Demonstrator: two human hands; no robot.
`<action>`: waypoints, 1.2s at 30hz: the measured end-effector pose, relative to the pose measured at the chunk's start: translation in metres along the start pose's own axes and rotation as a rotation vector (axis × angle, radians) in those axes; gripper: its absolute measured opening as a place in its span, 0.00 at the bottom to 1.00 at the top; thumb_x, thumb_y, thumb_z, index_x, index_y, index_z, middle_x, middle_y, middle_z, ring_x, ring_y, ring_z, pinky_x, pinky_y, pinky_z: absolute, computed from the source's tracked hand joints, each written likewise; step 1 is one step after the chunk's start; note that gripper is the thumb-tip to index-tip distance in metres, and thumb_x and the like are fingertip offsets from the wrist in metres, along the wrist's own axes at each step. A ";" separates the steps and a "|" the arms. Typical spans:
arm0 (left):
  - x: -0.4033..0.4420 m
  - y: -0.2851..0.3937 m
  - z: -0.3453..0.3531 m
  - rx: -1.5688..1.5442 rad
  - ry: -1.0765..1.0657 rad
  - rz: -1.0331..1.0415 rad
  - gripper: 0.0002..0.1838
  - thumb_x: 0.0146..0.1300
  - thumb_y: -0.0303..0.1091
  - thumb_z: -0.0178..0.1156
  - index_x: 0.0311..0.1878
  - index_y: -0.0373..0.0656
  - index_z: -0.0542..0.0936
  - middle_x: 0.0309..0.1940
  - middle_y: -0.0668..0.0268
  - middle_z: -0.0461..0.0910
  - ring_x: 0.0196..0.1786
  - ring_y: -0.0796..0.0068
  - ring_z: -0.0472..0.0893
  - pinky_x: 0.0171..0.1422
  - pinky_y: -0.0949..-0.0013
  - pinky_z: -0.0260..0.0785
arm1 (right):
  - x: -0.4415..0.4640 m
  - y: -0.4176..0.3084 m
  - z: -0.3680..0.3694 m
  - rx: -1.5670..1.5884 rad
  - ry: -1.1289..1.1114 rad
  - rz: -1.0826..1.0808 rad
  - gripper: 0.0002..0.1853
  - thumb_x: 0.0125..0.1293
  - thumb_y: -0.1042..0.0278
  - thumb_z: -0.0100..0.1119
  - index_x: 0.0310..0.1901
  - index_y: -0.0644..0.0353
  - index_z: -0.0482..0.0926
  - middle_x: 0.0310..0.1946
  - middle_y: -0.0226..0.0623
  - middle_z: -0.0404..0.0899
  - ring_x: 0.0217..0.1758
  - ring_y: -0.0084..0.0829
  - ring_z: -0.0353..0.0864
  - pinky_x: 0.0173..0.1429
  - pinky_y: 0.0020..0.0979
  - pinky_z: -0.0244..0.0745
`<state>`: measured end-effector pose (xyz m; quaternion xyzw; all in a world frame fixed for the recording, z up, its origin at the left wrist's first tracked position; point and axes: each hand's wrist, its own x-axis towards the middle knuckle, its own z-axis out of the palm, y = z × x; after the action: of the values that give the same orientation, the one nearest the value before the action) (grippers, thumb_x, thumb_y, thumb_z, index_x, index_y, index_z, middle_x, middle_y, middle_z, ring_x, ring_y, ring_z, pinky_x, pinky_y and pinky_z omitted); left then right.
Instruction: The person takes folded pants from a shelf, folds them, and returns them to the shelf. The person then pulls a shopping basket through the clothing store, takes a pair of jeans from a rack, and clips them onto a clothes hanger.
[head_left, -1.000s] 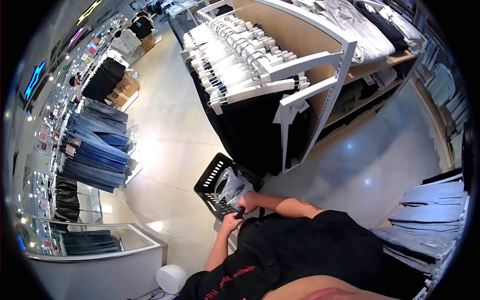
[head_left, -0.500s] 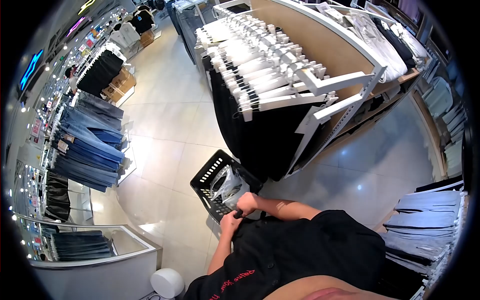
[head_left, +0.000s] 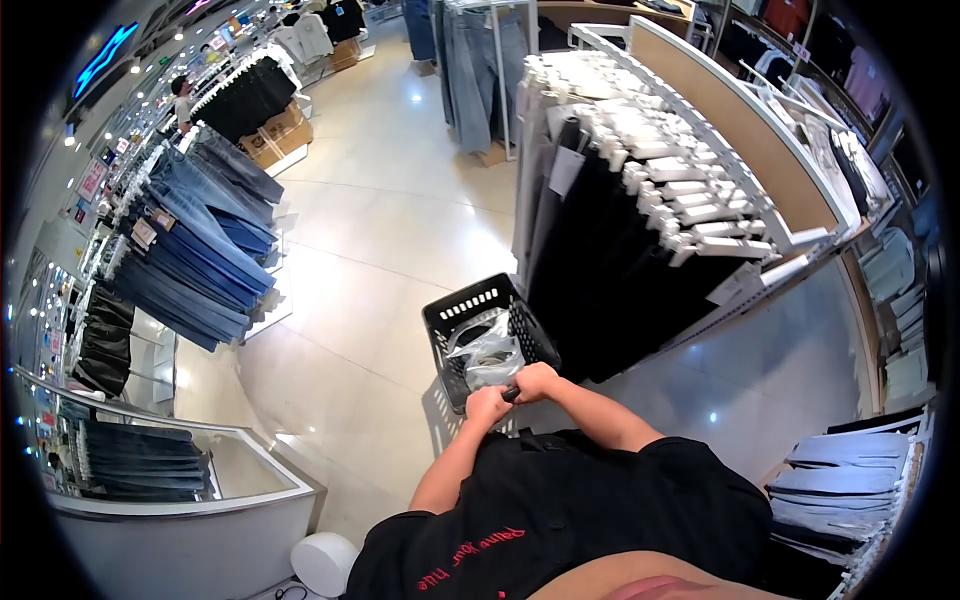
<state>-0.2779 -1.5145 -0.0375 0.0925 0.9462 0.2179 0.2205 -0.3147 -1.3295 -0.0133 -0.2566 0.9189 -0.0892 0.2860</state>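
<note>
The basket [head_left: 532, 338] has shifted right and farther off in my view since the earlier frame; the hanging black trousers [head_left: 610, 290] sit farther right too. My left hand [head_left: 488, 404] and right hand [head_left: 536, 381] stay curled around its handle [head_left: 511, 395]. I judge the loading begun: crumpled plastic [head_left: 490, 352] lies inside (contents unclear). How much remains, I can't tell.

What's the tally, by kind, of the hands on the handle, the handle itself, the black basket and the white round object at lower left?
Left hand and right hand: 2
Handle: 1
Black shopping basket: 1
White round object: 1
Total: 5
</note>
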 end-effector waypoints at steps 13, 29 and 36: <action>0.094 -0.073 -0.075 0.072 -0.064 0.121 0.14 0.57 0.45 0.68 0.46 0.58 0.92 0.42 0.55 0.91 0.47 0.49 0.90 0.54 0.50 0.83 | 0.104 -0.014 -0.045 0.088 -0.008 0.116 0.18 0.54 0.54 0.69 0.47 0.45 0.93 0.43 0.45 0.92 0.48 0.49 0.91 0.56 0.48 0.86; 0.277 -0.076 -0.153 0.102 -0.138 0.100 0.21 0.55 0.50 0.73 0.52 0.57 0.88 0.44 0.54 0.91 0.50 0.50 0.89 0.56 0.49 0.81 | 0.244 0.100 -0.133 0.144 0.018 0.132 0.23 0.53 0.44 0.74 0.45 0.49 0.94 0.43 0.46 0.92 0.50 0.48 0.92 0.58 0.47 0.85; 0.356 -0.088 -0.175 0.114 -0.119 0.088 0.23 0.53 0.53 0.74 0.51 0.56 0.89 0.43 0.54 0.91 0.48 0.49 0.90 0.55 0.50 0.81 | 0.307 0.145 -0.168 0.184 0.052 0.091 0.24 0.50 0.43 0.76 0.44 0.49 0.94 0.43 0.46 0.92 0.50 0.49 0.91 0.58 0.47 0.85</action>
<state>-0.6800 -1.5609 -0.0700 0.1591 0.9374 0.1672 0.2607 -0.6882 -1.3637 -0.0676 -0.1847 0.9248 -0.1665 0.2881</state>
